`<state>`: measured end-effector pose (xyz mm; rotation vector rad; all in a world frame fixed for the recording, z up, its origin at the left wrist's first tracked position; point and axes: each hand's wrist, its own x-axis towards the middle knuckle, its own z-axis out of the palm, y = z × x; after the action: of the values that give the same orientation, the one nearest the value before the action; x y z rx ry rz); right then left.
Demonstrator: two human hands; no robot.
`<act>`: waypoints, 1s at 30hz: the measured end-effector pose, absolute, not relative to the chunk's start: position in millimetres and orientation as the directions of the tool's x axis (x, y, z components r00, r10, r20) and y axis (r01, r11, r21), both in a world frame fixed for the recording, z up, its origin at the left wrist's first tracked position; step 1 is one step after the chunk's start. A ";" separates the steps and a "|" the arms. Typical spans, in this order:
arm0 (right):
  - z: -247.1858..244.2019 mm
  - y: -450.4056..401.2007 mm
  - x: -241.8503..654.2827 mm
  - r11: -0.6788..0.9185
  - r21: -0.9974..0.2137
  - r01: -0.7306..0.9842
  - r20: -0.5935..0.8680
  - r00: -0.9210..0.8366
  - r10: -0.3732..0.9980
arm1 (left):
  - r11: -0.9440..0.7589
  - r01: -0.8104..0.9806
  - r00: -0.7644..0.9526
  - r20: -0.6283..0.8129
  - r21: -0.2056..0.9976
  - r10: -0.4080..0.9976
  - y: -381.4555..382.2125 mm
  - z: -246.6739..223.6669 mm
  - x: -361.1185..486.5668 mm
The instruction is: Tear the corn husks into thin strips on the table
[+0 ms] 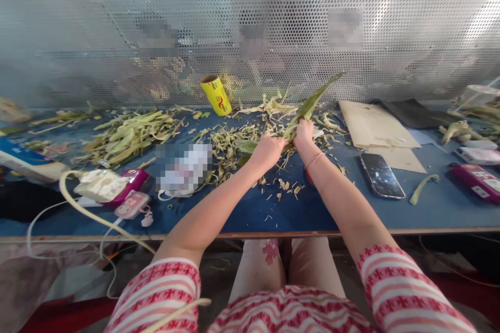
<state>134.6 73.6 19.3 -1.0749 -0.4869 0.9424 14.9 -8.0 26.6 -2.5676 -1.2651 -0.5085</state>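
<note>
Over the middle of the blue table, my right hand [303, 134] is closed around a green leafy stalk [312, 101], whose long leaf tip points up and away to the right. Close beside it, my left hand [269, 150] is closed on the lower part of the same stalk, and a leaf sticks out to its left. The fingers hide how the stalk is gripped. Beneath and behind both hands spread pale green shredded trimmings [226, 148]. Small cut scraps [287, 187] lie nearer to me. Something red and round is partly hidden under my right forearm.
A heap of pale stalks [125, 138] lies to the left, with a yellow cardboard tube [216, 95] behind. Power banks and cables [105, 184] are at the left front. A phone [382, 176] and brown cardboard [377, 125] lie right. A perforated metal panel [250, 5] stands behind.
</note>
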 end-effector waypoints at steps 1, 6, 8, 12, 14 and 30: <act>20.0 73.6 134.4 0.155 -0.898 -0.411 -0.100 0.535 0.839 | -0.602 0.797 0.566 0.403 -0.046 0.719 -7.1 26.3 13.9; 21.2 65.2 141.8 0.081 -0.892 -0.445 -0.052 0.278 0.959 | -0.569 0.821 0.520 0.355 0.045 0.777 -4.0 23.3 4.9; 21.2 60.1 145.8 0.057 -0.903 -0.427 -0.023 0.179 0.984 | -0.526 0.836 0.456 0.335 0.157 0.824 -2.0 23.6 0.0; 25.6 50.9 145.5 0.057 -0.927 -0.370 0.024 0.093 0.995 | -0.386 0.744 0.267 0.287 0.546 0.920 12.2 33.1 -6.6; 31.1 46.4 143.5 0.079 -0.949 -0.304 0.068 0.049 0.997 | -0.345 0.643 0.187 0.297 0.684 0.936 25.6 41.1 -6.1; 6.9 -93.0 217.5 -0.081 0.042 0.996 -0.048 0.083 0.995 | -0.514 0.253 0.495 0.347 0.820 0.797 53.8 69.9 9.3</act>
<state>217.5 -93.0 6.9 -2.3582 -2.1712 0.0113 9.3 53.8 69.9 -3.2702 -1.3935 -1.5636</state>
